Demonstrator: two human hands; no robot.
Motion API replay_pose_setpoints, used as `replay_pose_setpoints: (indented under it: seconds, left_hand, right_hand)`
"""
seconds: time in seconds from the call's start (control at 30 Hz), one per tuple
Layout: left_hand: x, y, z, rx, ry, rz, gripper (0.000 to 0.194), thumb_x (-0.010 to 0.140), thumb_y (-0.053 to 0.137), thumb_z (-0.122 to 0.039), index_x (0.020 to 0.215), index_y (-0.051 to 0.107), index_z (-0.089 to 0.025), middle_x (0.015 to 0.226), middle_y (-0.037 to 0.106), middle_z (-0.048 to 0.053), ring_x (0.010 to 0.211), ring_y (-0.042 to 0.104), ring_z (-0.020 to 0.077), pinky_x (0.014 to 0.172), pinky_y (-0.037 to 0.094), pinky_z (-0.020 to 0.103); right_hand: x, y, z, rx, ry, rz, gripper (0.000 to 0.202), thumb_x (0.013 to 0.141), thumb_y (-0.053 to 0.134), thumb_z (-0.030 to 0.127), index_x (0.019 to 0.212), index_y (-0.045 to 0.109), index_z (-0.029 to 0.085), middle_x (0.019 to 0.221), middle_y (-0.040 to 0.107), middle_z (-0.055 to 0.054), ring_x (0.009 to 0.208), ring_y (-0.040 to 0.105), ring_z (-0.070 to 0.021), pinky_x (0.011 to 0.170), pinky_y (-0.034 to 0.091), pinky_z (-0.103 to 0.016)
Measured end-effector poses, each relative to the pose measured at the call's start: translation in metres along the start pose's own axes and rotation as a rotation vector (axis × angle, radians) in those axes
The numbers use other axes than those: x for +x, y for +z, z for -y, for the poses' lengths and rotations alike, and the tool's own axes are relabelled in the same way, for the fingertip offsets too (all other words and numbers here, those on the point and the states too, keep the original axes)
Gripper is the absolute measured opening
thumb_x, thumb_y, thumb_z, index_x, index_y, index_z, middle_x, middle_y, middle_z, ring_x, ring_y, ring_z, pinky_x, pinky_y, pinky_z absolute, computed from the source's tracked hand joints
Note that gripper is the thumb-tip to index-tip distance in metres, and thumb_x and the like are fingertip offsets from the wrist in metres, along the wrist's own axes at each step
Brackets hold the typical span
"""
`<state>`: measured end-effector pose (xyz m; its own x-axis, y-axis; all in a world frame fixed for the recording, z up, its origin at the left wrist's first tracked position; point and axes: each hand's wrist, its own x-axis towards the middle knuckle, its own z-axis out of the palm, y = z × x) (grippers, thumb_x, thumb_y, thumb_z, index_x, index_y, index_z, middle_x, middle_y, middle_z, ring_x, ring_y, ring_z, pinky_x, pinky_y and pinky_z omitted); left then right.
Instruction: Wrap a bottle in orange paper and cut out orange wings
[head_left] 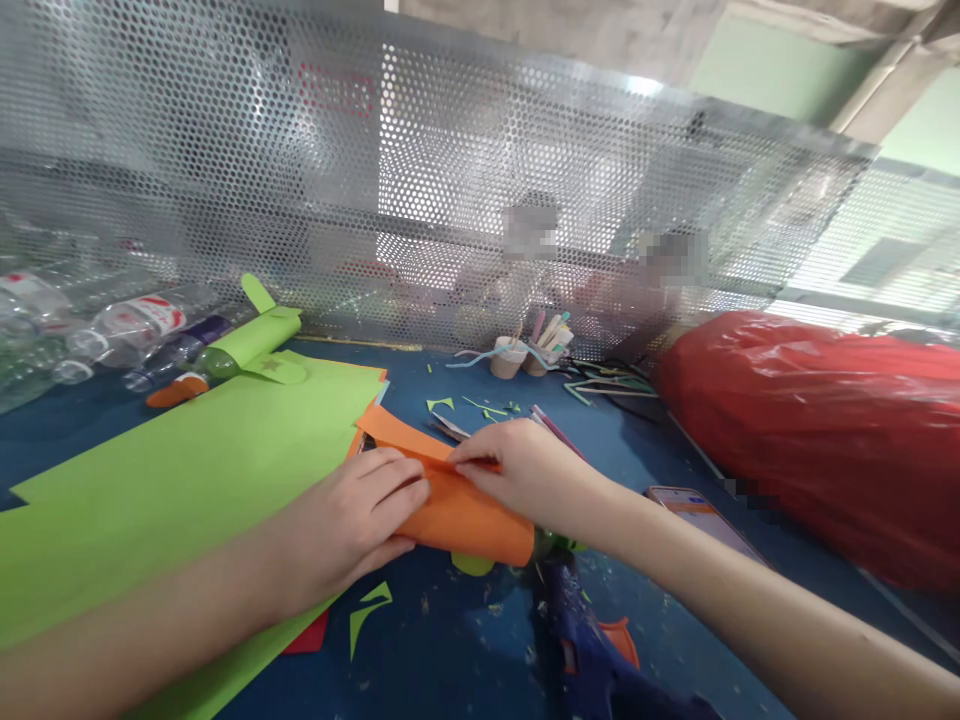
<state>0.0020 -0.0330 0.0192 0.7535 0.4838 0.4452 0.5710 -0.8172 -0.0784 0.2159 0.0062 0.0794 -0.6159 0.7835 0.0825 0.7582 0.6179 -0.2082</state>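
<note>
"Paper (472, 515), the orange sheet, sits where exactly?"

"Under both hands, over the blue surface (465, 665), curved around what looks like a green bottle (550, 546) whose end pokes out at the right."

"And the fingers?"

"On the left hand (371, 505) they lie nearly together, bent over the roll's left part; on the right hand (525, 465), thumb and forefinger seem to pinch the upper edge."

"How does the person do this well?"

"Probably with the left hand light and steady, so the roll neither twists nor dents, while the right draws the edge snug and level. A flap stands up toward the left end, so a crooked seam looks like the main risk. The blue tool (581, 625) beside the bottle's end also calls for care."
</note>
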Motion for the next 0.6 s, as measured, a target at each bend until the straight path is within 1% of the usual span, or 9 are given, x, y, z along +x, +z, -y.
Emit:
replay_pose_setpoints:
  seconds: [0.13, 0.3, 0.37, 0.47, 0.53, 0.6]
  left_hand:
    - [0.0, -0.002, 0.001, -0.044, 0.013, -0.015, 0.031, 0.088, 0.058, -0.02, 0.117, 0.055, -0.009, 0.112, 0.065, 0.016, 0.104, 0.059, 0.0303, 0.091, 0.052, 0.047]
    - [-0.003, -0.001, -0.001, -0.024, -0.002, -0.036, 0.028, 0.089, 0.057, -0.02, 0.116, 0.055, -0.01, 0.112, 0.065, 0.015, 0.103, 0.06, 0.029, 0.09, 0.053, 0.047]
    - [-0.005, 0.001, -0.002, 0.011, 0.003, -0.066, 0.029, 0.091, 0.054, -0.02, 0.118, 0.054, -0.009, 0.113, 0.065, 0.014, 0.104, 0.059, 0.0287, 0.092, 0.052, 0.046]
    - [-0.008, 0.005, -0.003, 0.048, 0.047, -0.123, 0.029, 0.094, 0.05, -0.021, 0.119, 0.054, -0.008, 0.114, 0.065, 0.015, 0.105, 0.06, 0.0287, 0.093, 0.052, 0.045]
    - [-0.01, 0.007, -0.004, 0.048, 0.057, -0.15, 0.028, 0.095, 0.048, -0.022, 0.118, 0.054, -0.008, 0.113, 0.066, 0.015, 0.106, 0.06, 0.0281, 0.094, 0.052, 0.044]
    - [-0.012, 0.007, -0.006, 0.03, 0.036, -0.165, 0.026, 0.096, 0.046, -0.023, 0.117, 0.054, -0.009, 0.112, 0.065, 0.014, 0.106, 0.06, 0.0261, 0.093, 0.053, 0.041]
  right_hand:
    - [-0.003, -0.002, 0.007, -0.08, -0.013, 0.025, 0.026, 0.082, 0.057, 0.01, 0.089, 0.078, 0.024, 0.086, 0.078, -0.003, 0.079, 0.07, -0.0204, 0.069, 0.048, -0.025]
    - [-0.012, 0.004, 0.014, -0.246, -0.089, 0.034, 0.022, 0.081, 0.061, 0.007, 0.091, 0.074, 0.02, 0.082, 0.076, -0.004, 0.073, 0.07, -0.0189, 0.067, 0.049, -0.023]
    - [-0.015, 0.008, 0.014, -0.287, -0.134, 0.023, 0.023, 0.079, 0.062, 0.004, 0.094, 0.073, 0.018, 0.084, 0.076, -0.005, 0.076, 0.071, -0.0193, 0.07, 0.051, -0.023]
    - [-0.02, 0.013, 0.013, -0.291, -0.196, 0.011, 0.027, 0.077, 0.063, 0.001, 0.099, 0.071, 0.014, 0.094, 0.076, -0.008, 0.083, 0.072, -0.0209, 0.077, 0.055, -0.026]
    - [-0.024, 0.016, 0.012, -0.298, -0.247, -0.01, 0.029, 0.077, 0.062, 0.001, 0.103, 0.07, 0.012, 0.101, 0.076, -0.01, 0.088, 0.072, -0.0219, 0.082, 0.057, -0.028]
    - [-0.03, 0.02, 0.011, -0.331, -0.313, -0.064, 0.029, 0.08, 0.06, 0.002, 0.106, 0.069, 0.01, 0.104, 0.075, -0.012, 0.091, 0.072, -0.0224, 0.084, 0.058, -0.03]
